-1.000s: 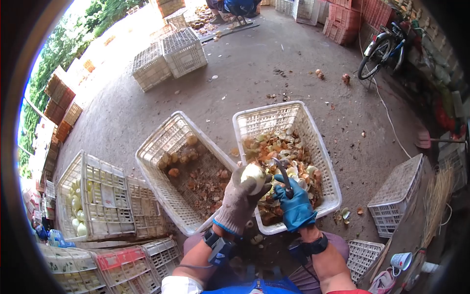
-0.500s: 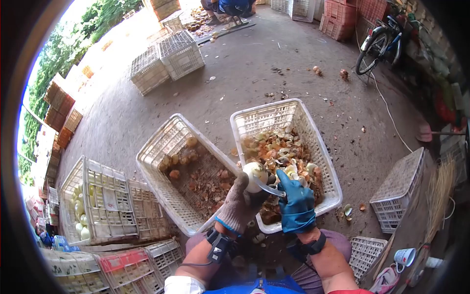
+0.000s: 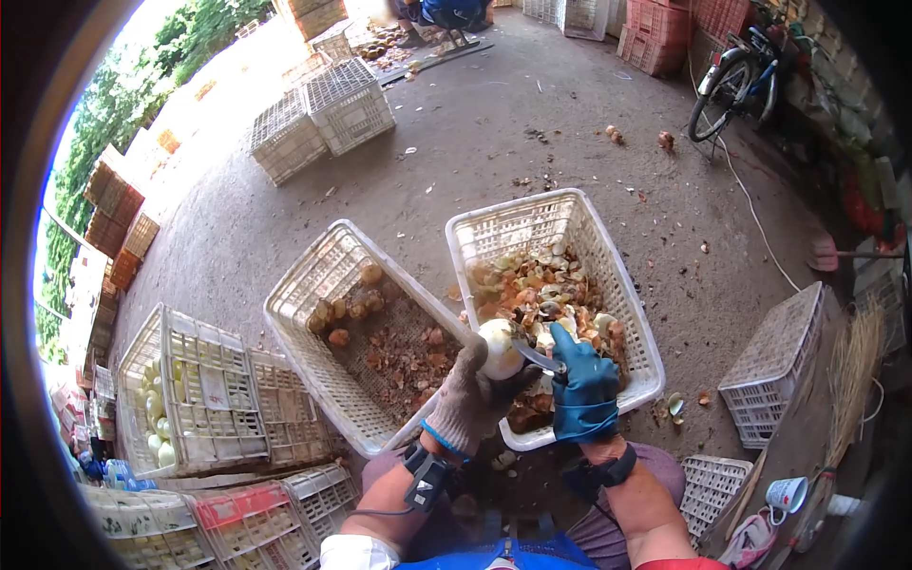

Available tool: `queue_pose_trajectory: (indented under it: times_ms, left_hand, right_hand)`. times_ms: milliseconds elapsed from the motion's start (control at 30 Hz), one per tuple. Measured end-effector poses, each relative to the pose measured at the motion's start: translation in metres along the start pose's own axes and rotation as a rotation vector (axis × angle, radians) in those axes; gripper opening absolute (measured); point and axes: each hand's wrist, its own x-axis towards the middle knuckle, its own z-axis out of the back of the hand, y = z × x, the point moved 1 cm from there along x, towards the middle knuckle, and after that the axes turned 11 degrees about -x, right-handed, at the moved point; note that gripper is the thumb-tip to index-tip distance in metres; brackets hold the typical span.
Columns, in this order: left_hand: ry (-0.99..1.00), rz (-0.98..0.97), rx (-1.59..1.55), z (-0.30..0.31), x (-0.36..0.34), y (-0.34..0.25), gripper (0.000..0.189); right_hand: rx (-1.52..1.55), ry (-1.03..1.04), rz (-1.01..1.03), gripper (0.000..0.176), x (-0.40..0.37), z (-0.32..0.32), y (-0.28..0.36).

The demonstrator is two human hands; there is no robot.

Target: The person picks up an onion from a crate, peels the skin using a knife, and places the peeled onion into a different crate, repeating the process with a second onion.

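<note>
A pale, peeled onion (image 3: 500,349) is held in my left hand (image 3: 467,399), which wears a dirty knit glove with a blue cuff. Closed round a knife (image 3: 540,358), my right hand (image 3: 582,388) in a blue rubber glove keeps the curved blade against the onion's right side. Both hands are over the near part of a white crate (image 3: 646,356) holding onion skins (image 3: 541,290). To its left, another white crate (image 3: 302,375) contains several unpeeled onions (image 3: 356,302) and loose skins.
Crates with pale onions (image 3: 155,408) stand at the left. Two white crates (image 3: 350,104) sit farther ahead. A person (image 3: 454,13) is at the top. A bicycle (image 3: 727,95) stands at upper right; a white crate (image 3: 774,366) and a cup (image 3: 787,495) are at right.
The knife blade has turned and moved slightly right on the onion. My right hand has shifted a little upward and right, and the onion has tilted slightly in my left hand.
</note>
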Motion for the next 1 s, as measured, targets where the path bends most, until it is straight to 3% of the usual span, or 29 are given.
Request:
queue_pose_trajectory:
  times_ms: [233,433,533,633,733,833,933,1000]
  left_hand:
    - [0.06,-0.076,0.158,0.006,0.004,-0.008,0.062]
    - [0.106,-0.061,0.141,0.003,0.004,-0.008,0.066]
    - [0.113,-0.06,0.161,-0.008,0.001,-0.006,0.068]
    - [0.176,-0.106,0.271,-0.006,0.004,-0.006,0.067]
    - [0.182,-0.108,0.35,-0.008,0.008,-0.01,0.071]
    - [0.142,-0.101,0.404,-0.015,0.004,-0.005,0.074]
    - [0.096,-0.084,0.471,-0.005,0.006,-0.009,0.076]
    - [0.072,-0.108,0.553,-0.006,0.006,-0.013,0.075]
  right_hand:
    - [0.249,0.036,-0.011,0.045,0.0,0.003,0.003]
    - [0.099,0.068,-0.074,0.044,0.0,0.006,0.003]
    - [0.199,-0.026,-0.053,0.041,-0.006,-0.008,-0.001]
    - [0.714,0.227,-0.274,0.036,-0.022,-0.038,-0.004]
    - [0.945,0.488,-0.535,0.025,-0.019,-0.022,0.002]
    - [1.08,0.566,-0.695,0.023,-0.015,-0.027,-0.009]
    - [1.03,0.704,-0.669,0.022,-0.009,-0.014,-0.016]
    - [1.054,0.653,-0.643,0.028,-0.012,-0.016,-0.023]
